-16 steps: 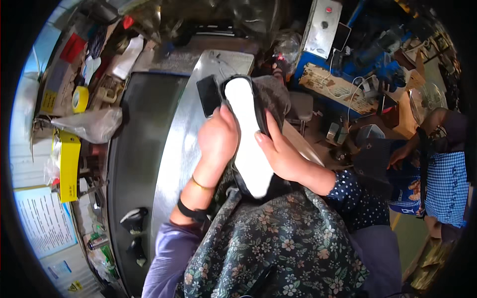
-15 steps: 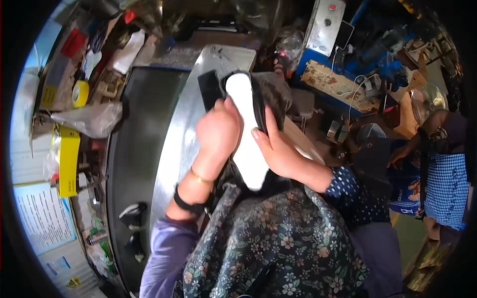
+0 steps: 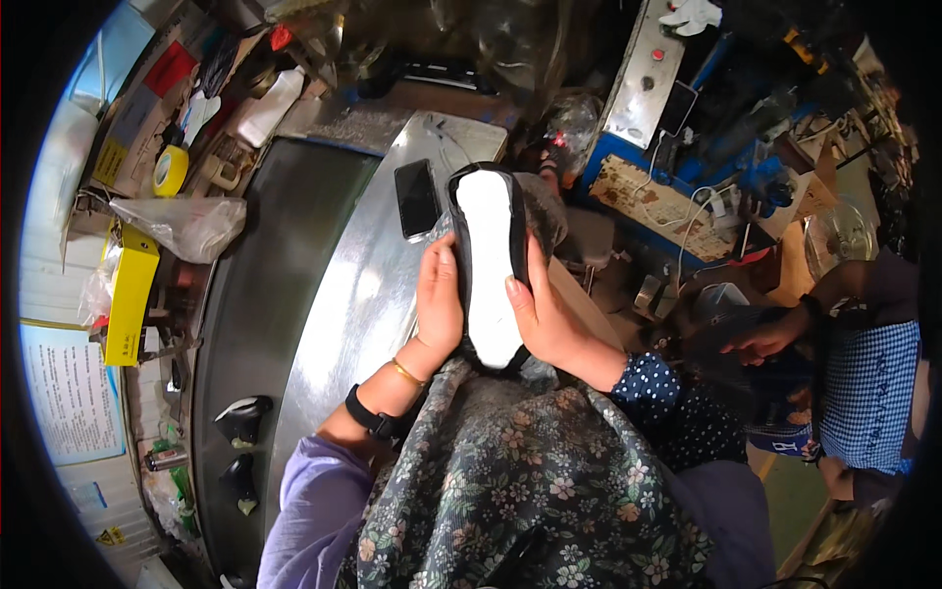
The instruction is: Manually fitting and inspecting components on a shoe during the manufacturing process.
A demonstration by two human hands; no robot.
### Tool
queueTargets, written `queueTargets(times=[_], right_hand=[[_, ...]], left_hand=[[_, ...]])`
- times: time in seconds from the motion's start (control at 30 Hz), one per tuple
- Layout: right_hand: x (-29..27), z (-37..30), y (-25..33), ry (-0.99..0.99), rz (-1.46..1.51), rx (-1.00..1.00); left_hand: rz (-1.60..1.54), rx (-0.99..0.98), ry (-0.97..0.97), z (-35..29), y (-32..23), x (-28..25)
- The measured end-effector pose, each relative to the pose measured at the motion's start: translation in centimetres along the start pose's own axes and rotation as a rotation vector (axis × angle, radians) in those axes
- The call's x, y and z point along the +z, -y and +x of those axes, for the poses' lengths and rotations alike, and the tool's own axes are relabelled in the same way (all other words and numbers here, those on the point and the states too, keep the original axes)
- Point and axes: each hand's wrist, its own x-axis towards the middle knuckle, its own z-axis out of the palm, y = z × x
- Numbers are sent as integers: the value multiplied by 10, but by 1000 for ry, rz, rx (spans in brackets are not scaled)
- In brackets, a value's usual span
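A black shoe (image 3: 488, 265), with its long white underside facing up, is held upright in front of me, over my floral apron. My left hand (image 3: 441, 294) is closed along its left side, fingers pointing up and thumb near the black rim. On the opposite side, my right hand (image 3: 549, 309) grips the shoe, its thumb pressed on the white underside and its fingers behind the edge. Most of the black upper is hidden behind the underside. A black phone (image 3: 417, 199) lies on the metal tabletop (image 3: 329, 304), just beyond my left hand.
Left of the tabletop runs a dark belt (image 3: 270, 255) carrying several black shoes (image 3: 243, 420). A plastic bag (image 3: 191, 228), yellow tape roll (image 3: 170, 172) and yellow box (image 3: 130, 294) line the far left. A machine panel (image 3: 643, 79) stands far right; a co-worker's hand (image 3: 767, 337) shows at right.
My left hand has come off the upper part of the shoe, where it was a fist, and now lies lower along its left side. The co-worker's arm reaches farther left.
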Motion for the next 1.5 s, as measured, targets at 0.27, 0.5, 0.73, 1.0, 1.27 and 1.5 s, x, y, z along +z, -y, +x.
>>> queueTargets(times=[0.27, 0.5, 0.73, 1.0, 1.27, 1.5], right_hand=[[-35, 13, 27, 226, 129, 294], [-40, 99, 14, 184, 830, 346], [-37, 99, 11, 254, 688, 345], [-44, 102, 8, 156, 200, 14], [-59, 112, 27, 332, 386, 80], [-52, 94, 24, 187, 447, 212]], left_hand=[[-691, -486, 410, 70, -53, 0], [-254, -187, 383, 72, -57, 18], [215, 171, 278, 52, -46, 9], [30, 347, 474, 62, -42, 13], [61, 352, 501, 70, -35, 9], [191, 179, 796, 93, -58, -7]])
